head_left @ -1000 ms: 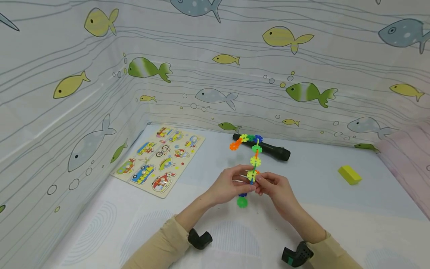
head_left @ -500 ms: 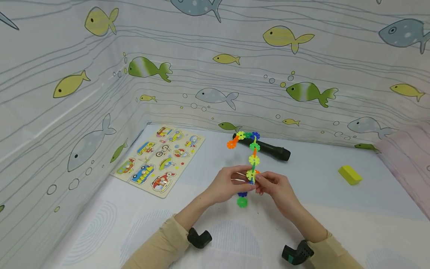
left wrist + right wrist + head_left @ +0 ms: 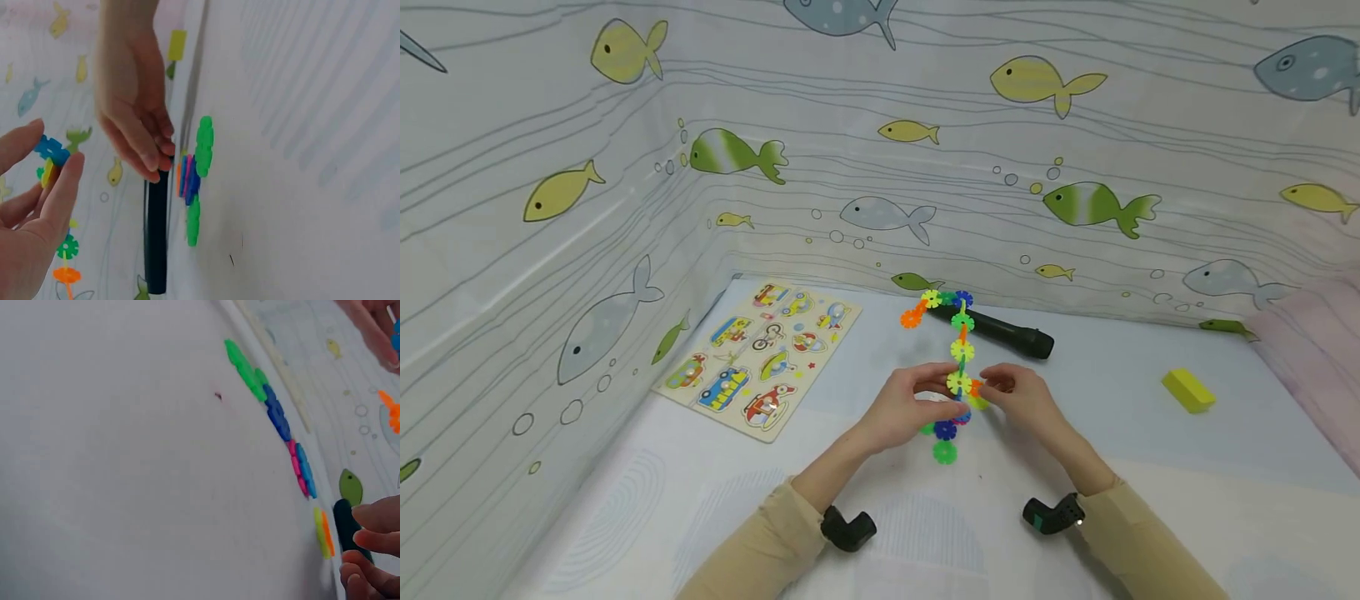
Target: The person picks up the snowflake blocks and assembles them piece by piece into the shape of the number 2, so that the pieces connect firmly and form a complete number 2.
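Note:
My left hand (image 3: 898, 412) pinches the lower end of an upright chain of flower-shaped interlocking discs (image 3: 962, 350). In the left wrist view, a blue disc (image 3: 52, 151) sits between its thumb and fingers. The chain bends left at the top and ends in an orange disc (image 3: 911, 319). My right hand (image 3: 1026, 400) is just right of the chain, fingers loosely bent; the left wrist view shows nothing held in it. Loose discs lie on the table below: green (image 3: 945, 452), dark blue (image 3: 945, 430), pink (image 3: 296, 465), and a yellow one (image 3: 321, 532) near the right fingers.
Behind the chain lies a black microphone (image 3: 1011, 333). A wooden peg puzzle board (image 3: 805, 367) with vehicle pictures is at the left. To the right is a yellow block (image 3: 1188, 391). A fish-patterned sheet (image 3: 820, 167) rises behind the table.
My right hand has come off the chain and drawn slightly right, uncovering loose discs. The chain's top has shifted a little left, and my left hand still holds it.

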### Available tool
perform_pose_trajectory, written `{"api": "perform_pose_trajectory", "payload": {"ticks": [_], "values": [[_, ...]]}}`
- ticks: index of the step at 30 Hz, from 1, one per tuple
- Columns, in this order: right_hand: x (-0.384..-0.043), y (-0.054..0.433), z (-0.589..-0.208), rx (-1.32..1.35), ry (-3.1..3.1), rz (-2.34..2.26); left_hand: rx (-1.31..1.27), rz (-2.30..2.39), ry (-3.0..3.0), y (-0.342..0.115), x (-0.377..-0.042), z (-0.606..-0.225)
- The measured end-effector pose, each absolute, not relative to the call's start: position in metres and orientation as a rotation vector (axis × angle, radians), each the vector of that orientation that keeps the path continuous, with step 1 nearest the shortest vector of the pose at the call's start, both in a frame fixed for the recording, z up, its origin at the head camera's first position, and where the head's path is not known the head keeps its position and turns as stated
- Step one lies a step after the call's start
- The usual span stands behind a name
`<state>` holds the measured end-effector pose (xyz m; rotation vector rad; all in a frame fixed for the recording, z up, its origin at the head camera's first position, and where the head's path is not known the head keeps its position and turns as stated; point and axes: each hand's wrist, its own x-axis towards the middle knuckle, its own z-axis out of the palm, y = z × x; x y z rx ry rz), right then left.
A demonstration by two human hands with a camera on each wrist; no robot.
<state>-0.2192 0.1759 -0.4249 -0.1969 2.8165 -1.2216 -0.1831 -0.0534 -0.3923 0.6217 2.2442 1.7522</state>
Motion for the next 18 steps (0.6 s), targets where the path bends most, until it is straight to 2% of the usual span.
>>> {"api": "perform_pose_trajectory", "payload": {"ticks": [9, 18], "values": [[-0.235, 0.172, -0.434, -0.354, 2.919, -1.028, 0.666, 1.754, 2.245, -0.053, -0.183, -0.392], [-0.21, 0.176, -0.419, -0.31, 2.699, -1.331, 0.683, 1.773, 2.222, -0.054, -0.184, -0.392]]}}
